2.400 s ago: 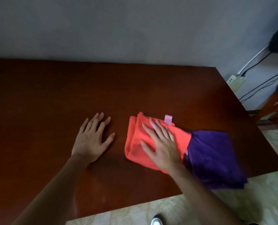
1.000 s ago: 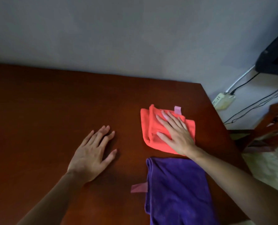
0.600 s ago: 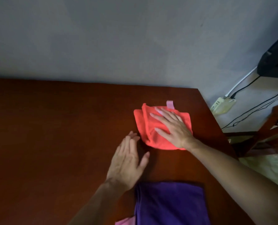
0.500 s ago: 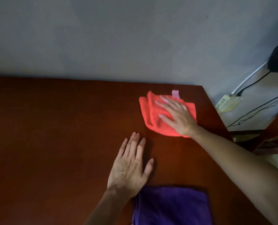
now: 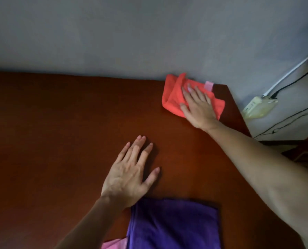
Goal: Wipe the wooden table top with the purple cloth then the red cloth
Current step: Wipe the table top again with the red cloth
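Right hand (image 5: pixel 199 106) flat on the red cloth (image 5: pixel 174 97), fingers straight and spread, pressing it down at the far right corner of the wooden bench (image 5: pixel 59 132), right up against the grey wall (image 5: pixel 131 36). Left hand (image 5: pixel 130 174) rests palm-down on bare wood, fingers wide, holding nothing. The purple cloth (image 5: pixel 174 225) lies folded at the near edge, just behind that left wrist. A power strip (image 5: pixel 259 106) sits beyond the corner.

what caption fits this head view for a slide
Right hand presses red cloth at the table's far corner; left hand flat beside purple cloth.
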